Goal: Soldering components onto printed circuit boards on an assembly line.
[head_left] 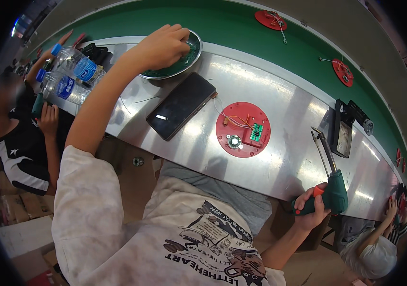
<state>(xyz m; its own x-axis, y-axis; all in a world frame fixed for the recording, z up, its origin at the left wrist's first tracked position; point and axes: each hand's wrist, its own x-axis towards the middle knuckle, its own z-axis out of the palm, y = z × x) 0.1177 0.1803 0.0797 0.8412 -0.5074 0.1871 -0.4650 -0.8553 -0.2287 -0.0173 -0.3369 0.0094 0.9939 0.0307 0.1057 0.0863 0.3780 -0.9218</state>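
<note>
My left hand (164, 46) reaches over a round metal bowl (199, 53) of small green pieces, at the back left of the metal bench. Its fingers are curled down into the bowl; their tips, and anything between them, are hidden. At the right, my right hand (311, 209) grips a green soldering gun (338, 193) with a red trigger, its metal prongs pointing up and away from me. Between my hands lies a red disc (227, 138) carrying a small green circuit board (256, 132), thin wires and a round metal part. A black phone (181, 106) lies left of it.
A green conveyor belt (241, 35) runs behind the metal bench (284, 143), carrying red discs (271, 20). Two water bottles (67, 88) lie at the left. A black tray (342, 136) sits back right. Co-workers sit at both sides.
</note>
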